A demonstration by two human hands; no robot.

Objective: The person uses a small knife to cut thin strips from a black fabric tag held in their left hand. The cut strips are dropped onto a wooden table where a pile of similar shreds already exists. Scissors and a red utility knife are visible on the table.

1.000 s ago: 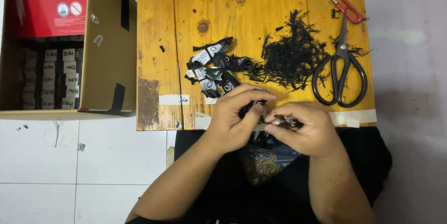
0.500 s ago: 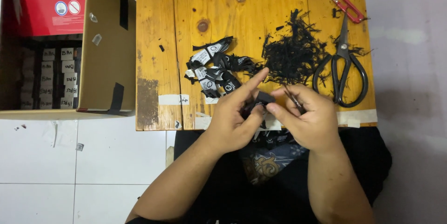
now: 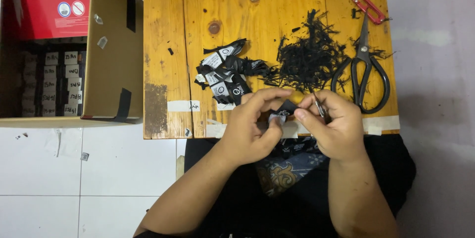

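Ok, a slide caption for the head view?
Both hands, left and right, pinch a small black label over a wooden table.

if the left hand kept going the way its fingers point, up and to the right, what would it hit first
Probably the small black label that the left hand already pinches, then the right hand's fingertips; beyond them lies the pile of black scraps. Depth is unclear.

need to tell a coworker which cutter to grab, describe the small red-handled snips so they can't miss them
Start at the wooden table and go to its far right corner. Just beyond the tips of the big black scissors lie the small red-handled snips. They are the only red tool on the table, much shorter than the scissors, with no finger loops.
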